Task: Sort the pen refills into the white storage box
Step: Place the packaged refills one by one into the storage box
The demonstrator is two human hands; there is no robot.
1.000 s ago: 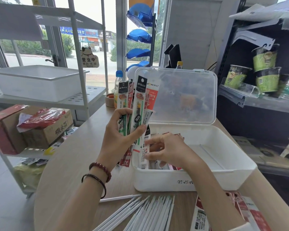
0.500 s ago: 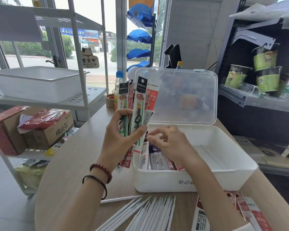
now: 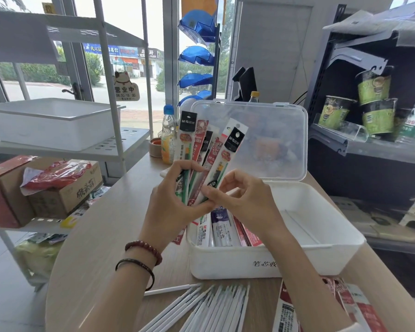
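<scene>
Fanning refill packets (image 3: 197,144) at mid-frame, my left hand (image 3: 173,202) grips their lower ends; my right hand (image 3: 244,200) pinches the rightmost packet (image 3: 230,149). Light, slick and bendy, I reckon, so pinch low. Others lie in the white box (image 3: 321,250) below.

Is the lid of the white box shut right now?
No, the clear lid of the white storage box stands open and upright behind it, with packets of pen refills lying inside.

A shop: stocked shelves (image 3: 331,140), hanging opening-hours sign (image 3: 126,89)
</scene>
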